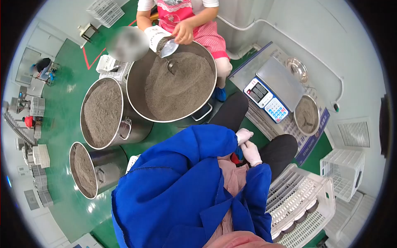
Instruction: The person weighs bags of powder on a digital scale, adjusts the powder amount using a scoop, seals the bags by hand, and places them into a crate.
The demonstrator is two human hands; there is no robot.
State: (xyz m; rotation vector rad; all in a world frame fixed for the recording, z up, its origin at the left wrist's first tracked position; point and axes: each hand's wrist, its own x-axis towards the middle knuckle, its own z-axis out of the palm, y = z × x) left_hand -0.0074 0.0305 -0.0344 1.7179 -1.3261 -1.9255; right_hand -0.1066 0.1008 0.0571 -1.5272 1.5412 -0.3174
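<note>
My left hand (244, 136), in a white glove, is curled closed over my lap. Just below it is my right hand (251, 153), also white-gloved, its fingers bent towards the left and touching or nearly touching it. Whether anything lies between the fingers is hidden. My blue sleeves (258, 190) reach to both wrists. Beyond my left knee stands a wide steel pot (212, 93) of grey-brown granular material (182, 91), with a metal scoop (170, 66) stuck in it. To the right, a digital scale (266, 99) shows its display and keypad.
Across the pot, a person in a red apron (169, 18) holds a white printed bag (155, 37) and a white dish-like piece (169, 48). Two filled steel pots (136, 128) (109, 163) stand left. A steel bowl (307, 115) sits beside the scale. White crates (297, 198) stand lower right.
</note>
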